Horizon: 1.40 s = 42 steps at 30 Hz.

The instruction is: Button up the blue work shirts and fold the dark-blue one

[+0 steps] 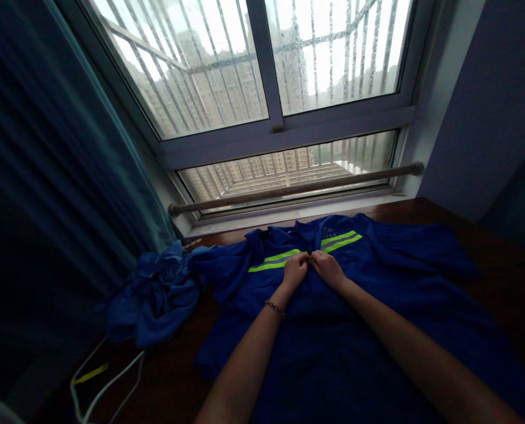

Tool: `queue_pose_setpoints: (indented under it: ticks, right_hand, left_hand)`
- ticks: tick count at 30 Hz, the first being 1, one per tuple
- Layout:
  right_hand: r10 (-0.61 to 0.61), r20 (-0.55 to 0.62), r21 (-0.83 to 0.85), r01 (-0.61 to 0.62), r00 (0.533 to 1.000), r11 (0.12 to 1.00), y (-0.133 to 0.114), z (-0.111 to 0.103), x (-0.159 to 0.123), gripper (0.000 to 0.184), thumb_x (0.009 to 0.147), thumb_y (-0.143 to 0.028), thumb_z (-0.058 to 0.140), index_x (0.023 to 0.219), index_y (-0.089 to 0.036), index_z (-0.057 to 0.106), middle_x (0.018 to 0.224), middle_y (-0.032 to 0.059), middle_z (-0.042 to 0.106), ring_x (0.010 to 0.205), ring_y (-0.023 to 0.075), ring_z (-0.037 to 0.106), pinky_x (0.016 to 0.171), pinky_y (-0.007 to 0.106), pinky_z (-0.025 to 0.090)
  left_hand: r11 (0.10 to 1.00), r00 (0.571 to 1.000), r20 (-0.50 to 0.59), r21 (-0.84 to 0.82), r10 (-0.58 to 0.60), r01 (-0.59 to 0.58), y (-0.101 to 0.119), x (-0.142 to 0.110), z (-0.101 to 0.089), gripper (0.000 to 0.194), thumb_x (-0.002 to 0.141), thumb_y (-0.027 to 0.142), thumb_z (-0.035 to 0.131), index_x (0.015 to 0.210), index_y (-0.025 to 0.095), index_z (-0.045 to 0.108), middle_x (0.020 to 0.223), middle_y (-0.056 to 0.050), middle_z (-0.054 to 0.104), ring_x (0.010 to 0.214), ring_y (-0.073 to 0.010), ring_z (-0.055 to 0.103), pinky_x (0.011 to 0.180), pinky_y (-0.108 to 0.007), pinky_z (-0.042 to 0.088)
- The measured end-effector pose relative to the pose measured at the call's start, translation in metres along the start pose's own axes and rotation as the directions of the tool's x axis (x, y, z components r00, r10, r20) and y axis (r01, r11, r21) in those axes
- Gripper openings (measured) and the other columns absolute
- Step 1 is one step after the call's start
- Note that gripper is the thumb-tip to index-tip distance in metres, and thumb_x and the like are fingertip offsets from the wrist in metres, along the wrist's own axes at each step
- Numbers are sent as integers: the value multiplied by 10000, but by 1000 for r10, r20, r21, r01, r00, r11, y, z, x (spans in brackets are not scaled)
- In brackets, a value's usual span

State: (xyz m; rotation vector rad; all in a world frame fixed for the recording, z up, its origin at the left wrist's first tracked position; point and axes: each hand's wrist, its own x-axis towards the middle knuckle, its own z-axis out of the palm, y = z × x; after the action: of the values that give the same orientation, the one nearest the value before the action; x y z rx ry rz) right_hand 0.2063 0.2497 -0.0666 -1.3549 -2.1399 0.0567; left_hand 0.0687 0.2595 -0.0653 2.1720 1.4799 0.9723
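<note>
A dark blue work shirt [377,306] with a yellow-green reflective stripe [284,259] lies spread, front up, on a dark wooden surface under a window. My left hand [294,270] and my right hand [327,266] meet at the shirt's front opening, just below the collar. Both have their fingers pinched together on the fabric of the placket. A thin bracelet sits on my left wrist [274,307]. What sits between the fingertips is too small and dark to see.
A crumpled blue garment [156,294] lies to the left of the shirt. A white wire hanger [105,383] rests at the lower left. A teal curtain [59,165] hangs on the left. A rail [297,187] runs along the barred window.
</note>
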Motion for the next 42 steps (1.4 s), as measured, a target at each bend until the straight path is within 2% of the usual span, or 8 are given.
queue_pose_setpoints:
  ticks: [10, 13, 16, 18, 20, 25, 31, 42]
  right_hand:
    - [185, -281, 170, -141, 942, 975, 6, -3, 2, 54, 764, -172, 428, 771, -173, 481, 734, 33, 528, 702, 160, 504, 667, 253, 367]
    - [326, -386, 311, -211, 863, 927, 14, -9, 6, 75, 765, -216, 433, 790, -172, 489, 738, 36, 541, 701, 169, 510, 675, 268, 375]
    - [456, -433, 403, -286, 778, 870, 24, -16, 11, 117, 758, -257, 454, 808, -166, 510, 751, 46, 563, 703, 180, 518, 689, 288, 382]
    - [521, -420, 445, -332, 743, 832, 29, -23, 15, 142, 752, -272, 463, 819, -165, 528, 769, 53, 578, 703, 185, 523, 693, 301, 387]
    - [547, -401, 451, -361, 735, 816, 32, -32, 20, 164, 737, -257, 472, 849, -161, 545, 814, 67, 586, 738, 195, 528, 716, 317, 391]
    - [412, -531, 274, -310, 741, 911, 19, -66, 31, 372, 669, -188, 557, 1034, -132, 511, 1039, 121, 529, 994, 246, 457, 876, 383, 331]
    - [-5, -267, 247, 74, 964, 966, -22, -51, 12, 166, 829, -145, 405, 906, -170, 550, 847, 44, 563, 764, 136, 531, 708, 232, 404]
    - [-57, -24, 415, 62, 998, 908, -10, -8, -2, 253, 725, -55, 480, 925, -171, 584, 845, 26, 552, 745, 115, 541, 691, 220, 435]
  left_hand:
    - [1000, 996, -91, -8, -3, 3, 20, -1, -8, 222, 812, 265, 428, 768, 146, 610, 755, -41, 595, 685, -128, 523, 644, -241, 379]
    - [994, 984, 180, -110, -9, 29, 33, -2, -23, 379, 811, 419, 410, 595, 142, 553, 548, 3, 493, 512, -104, 430, 506, -228, 306]
    - [983, 819, 565, -186, 102, 6, 44, -6, -39, 346, 678, 457, 573, 532, 151, 505, 466, 36, 404, 438, -85, 334, 429, -229, 221]
    - [983, 773, 623, -184, 125, -11, 50, -8, -45, 295, 598, 397, 653, 532, 154, 498, 468, 45, 393, 440, -82, 317, 420, -228, 201]
    - [986, 830, 548, -169, 104, -11, 52, -8, -47, 228, 590, 324, 656, 559, 153, 509, 493, 47, 399, 462, -83, 335, 430, -219, 208]
    - [982, 989, 95, -142, -111, 123, 34, 3, -39, 142, 628, 257, 616, 624, 147, 526, 565, 41, 453, 539, -84, 403, 489, -198, 257]
    - [728, 915, 348, -571, -205, 380, -5, 3, -31, 297, 579, 344, 678, 725, 128, 536, 597, 32, 488, 520, -67, 413, 487, -193, 294]
    - [700, 922, 318, -607, -220, 376, -18, 8, -20, 307, 549, 352, 664, 701, 131, 516, 556, 47, 444, 479, -53, 358, 462, -201, 235]
